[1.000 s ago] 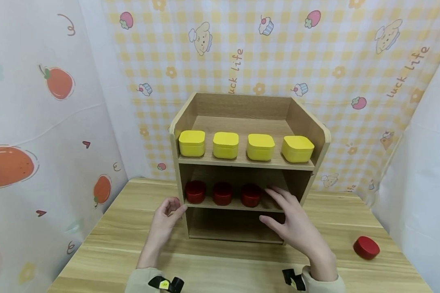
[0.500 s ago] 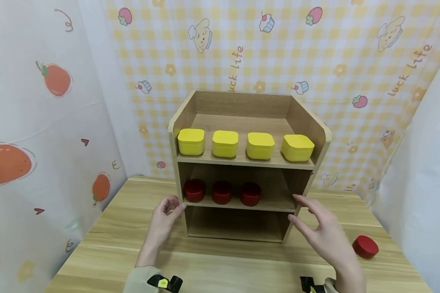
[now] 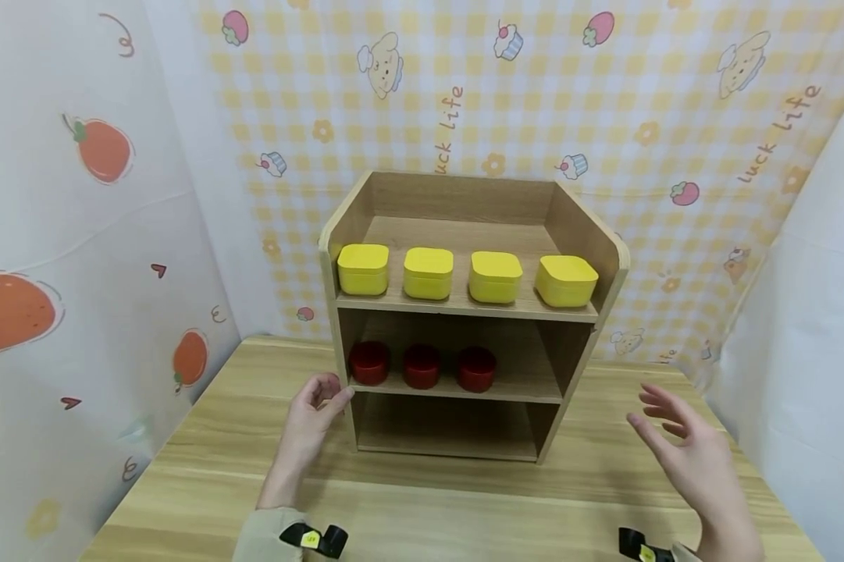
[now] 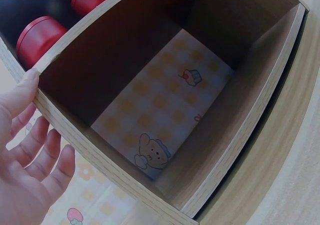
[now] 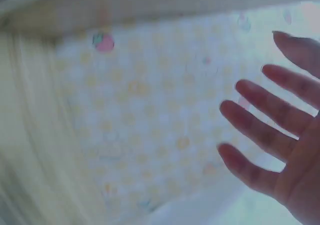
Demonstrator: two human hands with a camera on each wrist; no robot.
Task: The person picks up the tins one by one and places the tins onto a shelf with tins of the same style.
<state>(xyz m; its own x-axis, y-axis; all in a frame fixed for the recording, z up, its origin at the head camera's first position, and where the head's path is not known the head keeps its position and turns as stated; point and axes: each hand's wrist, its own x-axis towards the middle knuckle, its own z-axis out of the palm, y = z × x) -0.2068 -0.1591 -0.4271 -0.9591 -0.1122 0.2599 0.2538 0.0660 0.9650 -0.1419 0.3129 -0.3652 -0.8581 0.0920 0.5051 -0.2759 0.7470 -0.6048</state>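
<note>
A small wooden shelf unit (image 3: 457,308) stands on the table. My left hand (image 3: 312,414) holds its left side; in the left wrist view the thumb (image 4: 25,92) lies on the front edge and the fingers are along the outer face. Three round red boxes, the left one (image 3: 369,364), middle one (image 3: 422,367) and right one (image 3: 476,370), sit in a row on the middle level. Over the table to the right, my right hand (image 3: 696,453) is apart from the shelf with its fingers spread and nothing held. It covers the spot where a loose red box lay.
Several yellow square boxes, the leftmost (image 3: 363,270) among them, line the top level's front. The bottom level (image 3: 450,429) has a raised front lip. A patterned cloth (image 3: 674,234) hangs behind the wooden table (image 3: 464,507), with white cloth (image 3: 801,328) at the right.
My right hand has moved from beside the right red box on the middle level out to the right over the table. My left hand has stayed at the shelf's side.
</note>
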